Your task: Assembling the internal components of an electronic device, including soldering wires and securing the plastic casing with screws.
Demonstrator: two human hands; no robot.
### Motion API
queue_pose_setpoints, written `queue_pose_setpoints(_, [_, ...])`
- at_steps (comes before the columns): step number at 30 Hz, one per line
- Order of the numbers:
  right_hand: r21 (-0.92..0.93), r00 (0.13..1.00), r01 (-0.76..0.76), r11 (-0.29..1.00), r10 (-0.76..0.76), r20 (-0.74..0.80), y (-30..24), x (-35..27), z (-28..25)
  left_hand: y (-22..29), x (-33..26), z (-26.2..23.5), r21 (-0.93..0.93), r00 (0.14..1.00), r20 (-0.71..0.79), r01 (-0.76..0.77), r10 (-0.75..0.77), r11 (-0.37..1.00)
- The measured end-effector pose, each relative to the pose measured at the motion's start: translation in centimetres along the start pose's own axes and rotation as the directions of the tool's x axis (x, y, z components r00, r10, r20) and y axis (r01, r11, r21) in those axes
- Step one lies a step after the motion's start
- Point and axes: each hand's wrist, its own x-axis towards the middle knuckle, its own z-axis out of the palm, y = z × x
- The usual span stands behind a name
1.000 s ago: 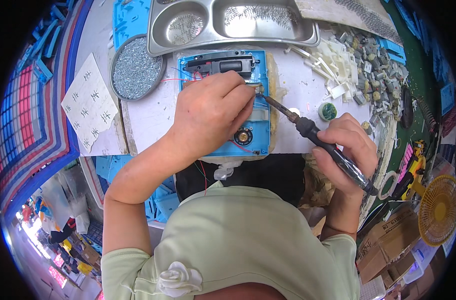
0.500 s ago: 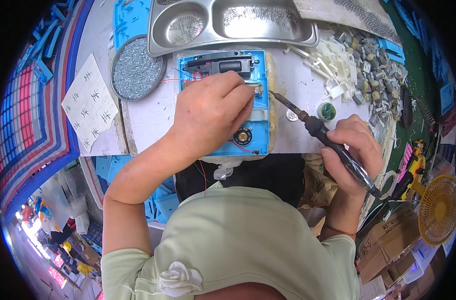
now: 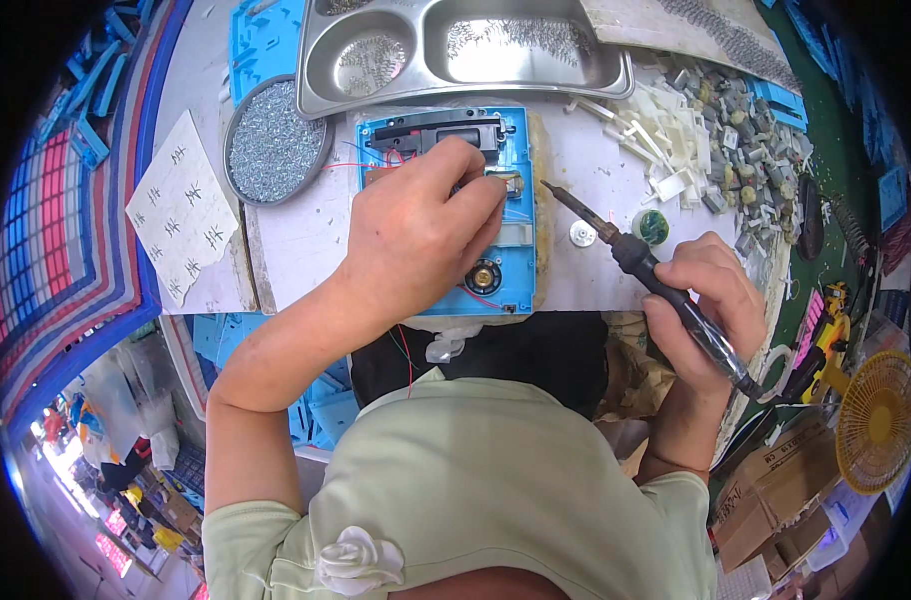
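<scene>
Blue housing (image 3: 516,280) lies mid-counter (image 3: 296,250), left hand (image 3: 416,235) pressing fingertips onto its parts. Right hand (image 3: 706,300) grips a soldering iron (image 3: 641,265), tip lifted just right of the housing. Steel tray (image 3: 456,50) sits beyond.

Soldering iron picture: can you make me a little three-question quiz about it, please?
1. True or false: the soldering iron tip is touching the blue case.
2. Which hand holds the soldering iron? A) left hand B) right hand C) both hands
3. Fill in: the round dish left of the blue case is full of small metal ____.

Key:
1. False; the tip hangs apart, to the right of the case.
2. B; the right hand grips it, while the left hand rests on the case.
3. Screws.
</scene>
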Motion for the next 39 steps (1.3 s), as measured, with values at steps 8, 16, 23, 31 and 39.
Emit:
queue_pose_setpoints(8, [-0.003,1.000,0.003,1.000,-0.004,-0.017,0.1,0.1,0.0,-0.3,-0.2,-1.4,-0.059,0.996,-0.037,0.077,-0.080,0.995])
queue_pose_setpoints(16, [0.000,0.998,-0.021,1.000,0.021,-0.065,0.2,-0.1,-0.6,-4.1,-2.2,-7.1,0.323,0.963,0.177,0.137,-0.202,0.936])
queue_pose_setpoints(23, [0.003,0.999,0.000,1.000,0.000,-0.041,-0.2,1.0,0.1,-4.3,-2.5,-6.5,0.176,0.970,0.116,0.191,-0.213,0.966])
queue_pose_setpoints(31, [-0.001,1.000,0.018,1.000,-0.018,-0.007,-0.5,1.5,0.5,-5.7,-1.3,-7.0,0.193,0.986,0.163,0.002,-0.034,0.981])
queue_pose_setpoints(39, [0.019,1.000,0.009,1.000,-0.009,0.000,-0.7,2.1,0.9,-6.3,-1.0,-6.4,0.255,0.967,0.211,-0.193,0.141,0.947])
